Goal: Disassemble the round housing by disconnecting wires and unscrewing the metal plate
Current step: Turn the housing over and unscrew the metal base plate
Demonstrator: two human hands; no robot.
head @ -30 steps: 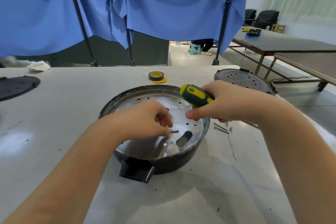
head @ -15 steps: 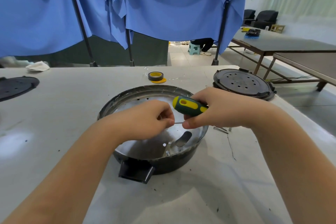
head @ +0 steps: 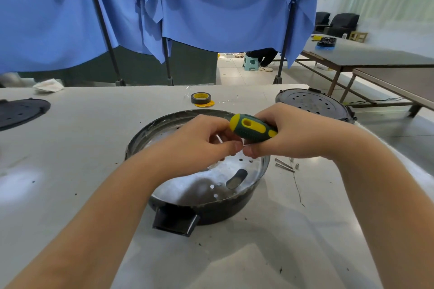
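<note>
Gripping the screwdriver [head: 252, 130], the right hand [head: 284, 134] met the left hand [head: 199, 145], whose fingers pinched something unseen; the round housing [head: 202, 199] was judged rigid, best steadied by its rim.

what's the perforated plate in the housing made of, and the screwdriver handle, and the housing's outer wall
Metal plate: looks like bare polished steel or aluminium; it gives mirror-like reflections and has cleanly punched holes.
Screwdriver handle: probably moulded plastic with rubbery grip; matte green with yellow inserts and dotted texture.
Round housing: outer wall is dark and dull, likely black plastic or painted metal; the view cannot settle which.
</note>
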